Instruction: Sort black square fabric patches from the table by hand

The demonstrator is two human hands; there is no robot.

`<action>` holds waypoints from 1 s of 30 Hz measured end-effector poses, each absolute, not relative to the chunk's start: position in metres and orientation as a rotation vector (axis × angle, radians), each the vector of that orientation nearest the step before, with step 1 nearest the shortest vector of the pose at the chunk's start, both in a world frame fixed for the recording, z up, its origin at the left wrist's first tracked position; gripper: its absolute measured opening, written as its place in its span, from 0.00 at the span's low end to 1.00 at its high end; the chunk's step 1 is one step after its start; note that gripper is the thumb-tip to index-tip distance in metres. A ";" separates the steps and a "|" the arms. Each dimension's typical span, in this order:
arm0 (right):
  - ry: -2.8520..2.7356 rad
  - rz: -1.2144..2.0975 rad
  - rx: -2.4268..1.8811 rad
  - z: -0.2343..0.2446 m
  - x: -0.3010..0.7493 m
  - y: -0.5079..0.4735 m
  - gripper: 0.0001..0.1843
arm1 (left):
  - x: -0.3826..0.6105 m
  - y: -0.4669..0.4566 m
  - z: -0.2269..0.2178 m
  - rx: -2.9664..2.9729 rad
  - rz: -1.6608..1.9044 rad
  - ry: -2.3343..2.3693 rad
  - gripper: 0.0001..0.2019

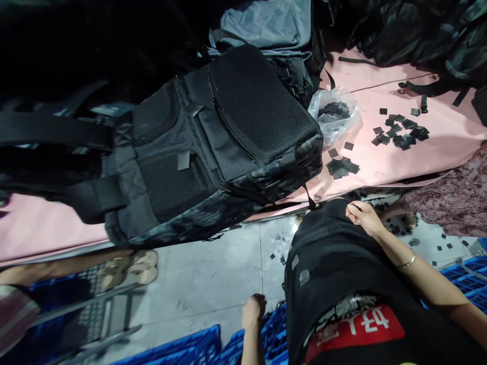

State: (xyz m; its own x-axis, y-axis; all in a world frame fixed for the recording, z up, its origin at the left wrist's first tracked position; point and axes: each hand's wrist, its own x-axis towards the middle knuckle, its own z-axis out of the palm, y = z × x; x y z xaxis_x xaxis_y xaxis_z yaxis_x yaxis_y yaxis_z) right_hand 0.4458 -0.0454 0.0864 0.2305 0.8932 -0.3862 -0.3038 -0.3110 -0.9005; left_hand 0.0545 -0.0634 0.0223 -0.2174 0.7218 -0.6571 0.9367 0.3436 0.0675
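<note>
My right hand (363, 217) is closed above my dark-clothed lap, thumb and fingers pressed together. A small dark bit shows at its fingertips, too small to name. Lower down, my left hand (253, 310) is curled into a fist beside my leg, over the floor. Its fingers are mostly turned away, and anything inside them is hidden. Neither hand touches the large black backpack (243, 121), which lies on the pink-covered table with its mesh-padded side up. A small dark square (183, 160) rests on that padding. Nearest my right hand on the table is a pile of dark squares (343, 167).
Behind the pile stands a clear plastic bag (337, 114) with more squares inside. Another cluster of squares (403, 133) lies farther right, near loose straps (426, 88). A grey-lined bag (270, 25) is at the back. Blue plastic pallets (190, 347) and another person's sandalled feet (142, 267) are below.
</note>
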 end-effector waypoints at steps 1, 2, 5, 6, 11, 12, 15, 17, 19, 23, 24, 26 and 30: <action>-0.650 1.333 -1.408 0.087 0.445 -0.045 0.20 | 0.055 -0.061 0.018 1.430 -0.494 2.006 0.07; -0.690 1.308 -1.433 0.088 0.444 -0.044 0.21 | 0.058 -0.056 0.014 1.414 -0.509 1.990 0.09; -0.751 1.236 -1.494 0.089 0.443 -0.042 0.23 | 0.081 -0.034 0.013 1.513 -0.436 1.884 0.11; -0.743 1.231 -1.508 0.089 0.443 -0.042 0.24 | 0.095 -0.025 0.017 1.595 -0.342 1.828 0.10; -0.650 1.276 -1.569 0.083 0.438 -0.043 0.28 | 0.204 0.001 0.067 1.570 0.396 1.375 0.12; -0.658 1.272 -1.587 0.082 0.437 -0.043 0.29 | 0.227 0.002 0.077 1.461 0.444 1.260 0.14; -0.749 1.197 -1.667 0.081 0.433 -0.043 0.30 | 0.283 -0.001 0.096 1.324 0.481 1.056 0.16; -0.811 1.151 -1.732 0.083 0.434 -0.044 0.31 | 0.304 -0.004 0.100 1.369 0.521 1.020 0.13; -0.852 1.148 -1.786 0.086 0.437 -0.045 0.32 | 0.313 -0.005 0.098 1.409 0.550 1.009 0.11; -0.793 1.319 -1.667 0.090 0.446 -0.049 0.33 | 0.314 0.005 0.091 1.325 0.588 1.009 0.10; -0.732 1.387 -1.586 0.091 0.450 -0.050 0.33 | 0.315 0.011 0.091 1.282 0.622 1.033 0.11; -0.572 1.483 -1.418 0.092 0.458 -0.054 0.32 | 0.321 0.025 0.093 1.212 0.687 1.065 0.12; -0.304 1.532 -1.230 0.092 0.473 -0.063 0.22 | 0.352 0.062 0.095 1.196 0.714 1.013 0.14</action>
